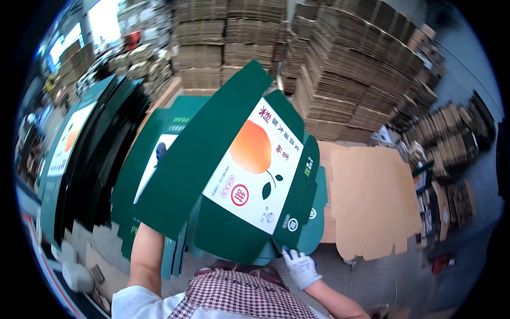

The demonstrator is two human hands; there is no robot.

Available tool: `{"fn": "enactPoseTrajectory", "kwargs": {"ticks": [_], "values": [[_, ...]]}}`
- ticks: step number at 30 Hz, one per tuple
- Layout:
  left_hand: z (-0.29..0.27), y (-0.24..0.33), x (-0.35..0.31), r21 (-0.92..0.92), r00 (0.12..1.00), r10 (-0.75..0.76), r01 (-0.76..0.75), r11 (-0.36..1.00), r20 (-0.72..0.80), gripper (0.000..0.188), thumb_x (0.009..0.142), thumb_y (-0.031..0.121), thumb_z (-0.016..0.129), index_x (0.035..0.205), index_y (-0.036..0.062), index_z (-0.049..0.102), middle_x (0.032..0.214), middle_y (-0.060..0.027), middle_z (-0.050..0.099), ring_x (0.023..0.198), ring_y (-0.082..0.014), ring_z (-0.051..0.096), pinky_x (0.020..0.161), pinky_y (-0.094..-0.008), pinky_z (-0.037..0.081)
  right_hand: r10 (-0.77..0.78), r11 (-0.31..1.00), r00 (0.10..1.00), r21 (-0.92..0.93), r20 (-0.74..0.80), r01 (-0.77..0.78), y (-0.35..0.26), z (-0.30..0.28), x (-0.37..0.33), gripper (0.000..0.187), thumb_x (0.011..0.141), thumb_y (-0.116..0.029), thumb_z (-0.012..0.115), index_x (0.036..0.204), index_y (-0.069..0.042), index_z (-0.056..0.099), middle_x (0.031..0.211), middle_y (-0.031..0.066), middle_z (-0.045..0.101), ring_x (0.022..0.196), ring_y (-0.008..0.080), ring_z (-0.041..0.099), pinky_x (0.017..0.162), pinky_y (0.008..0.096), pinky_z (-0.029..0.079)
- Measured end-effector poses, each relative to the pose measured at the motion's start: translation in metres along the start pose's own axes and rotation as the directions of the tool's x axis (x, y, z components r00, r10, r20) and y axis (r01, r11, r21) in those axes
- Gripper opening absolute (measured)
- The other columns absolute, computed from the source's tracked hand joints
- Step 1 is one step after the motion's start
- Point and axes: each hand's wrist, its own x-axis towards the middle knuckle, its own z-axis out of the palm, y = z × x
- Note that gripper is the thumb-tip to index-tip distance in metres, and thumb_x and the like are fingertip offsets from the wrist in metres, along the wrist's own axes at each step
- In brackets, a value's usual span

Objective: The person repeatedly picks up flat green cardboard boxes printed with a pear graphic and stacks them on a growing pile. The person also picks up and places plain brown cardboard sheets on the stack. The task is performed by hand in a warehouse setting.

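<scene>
Nearest is the person's checked apron (pixel 239 295). Just ahead, the right hand (pixel 304 270), in a white glove with blue tips, has its fingers at the low corner of the green box (pixel 252 154). One can't tell if they pinch it or only touch it. The box is tilted between the two hands, its fruit picture facing up. The left hand (pixel 161 151) is mostly hidden behind the big flap; only a dark tip shows, so its grip can't be told. Maybe the hands are far apart to keep the wide box steady. More green card (pixel 127 178) lies under the left hand. Right of the right hand, brown card (pixel 377 202) lies flat on the surface (pixel 329 231). Left of the left hand, green sheets (pixel 52 202) stand on edge, perhaps to save room. Far past both hands, brown piles (pixel 345 74) rise high.
</scene>
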Motion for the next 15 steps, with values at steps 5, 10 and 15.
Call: {"fn": "enactPoseTrajectory", "kwargs": {"ticks": [5,10,15], "values": [[-0.072,0.012,-0.09,-0.042,0.943,-0.334,0.334,0.942,0.009,0.06,0.086,0.047,0.048,0.122,-0.0004,0.044,0.116,-0.0144,0.053,0.101,-0.0232,0.054,0.088,-0.0332,0.044,0.217,0.973,0.972,-0.099,0.089,-0.208,0.044,0.019,0.018,0.044,0.076,-0.012,0.048,0.12,-0.012,0.048,0.096,0.0095,0.052,0.082,0.0255,0.055,0.066,0.0355,0.047],[-0.056,-0.01,-0.142,0.393,0.897,-0.3,0.417,0.819,-0.326,0.035,0.079,0.005,0.055,0.112,-0.0034,0.05,0.105,-0.0124,0.058,0.09,-0.0196,0.058,0.08,-0.0258,0.048,0.315,0.948,0.933,-0.008,0.175,-0.319,0.062,-0.019,0.032,0.051,0.074,-0.02,0.06,0.122,-0.011,0.047,0.111,0.012,0.052,0.095,0.0278,0.054,0.081,0.0386,0.043],[-0.034,-0.014,-0.131,0.708,0.921,-0.283,0.388,0.59,-0.27,0.039,0.073,0.0,0.062,0.111,-0.001,0.052,0.102,-0.0085,0.06,0.089,-0.0159,0.058,0.079,-0.0236,0.047,-0.176,0.527,0.914,0.819,0.365,-0.225,-0.002,-0.103,0.044,0.054,0.076,-0.025,0.062,0.123,-0.006,0.045,0.114,0.0168,0.054,0.103,0.0268,0.054,0.09,0.035,0.04]]}}
